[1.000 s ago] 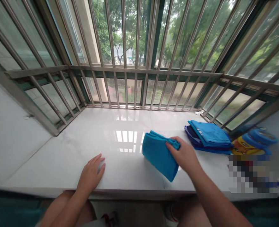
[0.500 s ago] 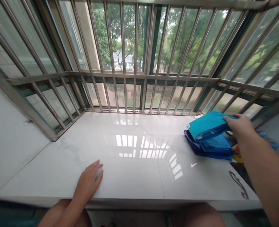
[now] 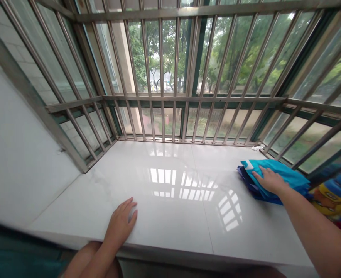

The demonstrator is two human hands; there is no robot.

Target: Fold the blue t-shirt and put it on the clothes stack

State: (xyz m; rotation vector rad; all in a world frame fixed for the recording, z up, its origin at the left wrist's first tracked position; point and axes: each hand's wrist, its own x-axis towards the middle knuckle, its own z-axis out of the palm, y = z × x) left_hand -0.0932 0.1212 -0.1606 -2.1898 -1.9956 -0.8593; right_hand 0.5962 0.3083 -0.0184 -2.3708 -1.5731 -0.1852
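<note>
One stack of folded cloths [image 3: 286, 179] on the sill [image 3: 170, 200], far right by the bars [image 3: 188, 112]: teal cloth on top, at least two darker blue layers under it, exact count unclear. One yellow-blue printed item [image 3: 336, 199] just right of the stack. Right hand [image 3: 269, 180]: arm stretched out, palm down, fingers spread flat on the top cloth, pressing, not gripping. Left hand [image 3: 120, 226]: flat on the sill near the front edge, fingers loose, holding nothing, well apart from the stack.
</note>
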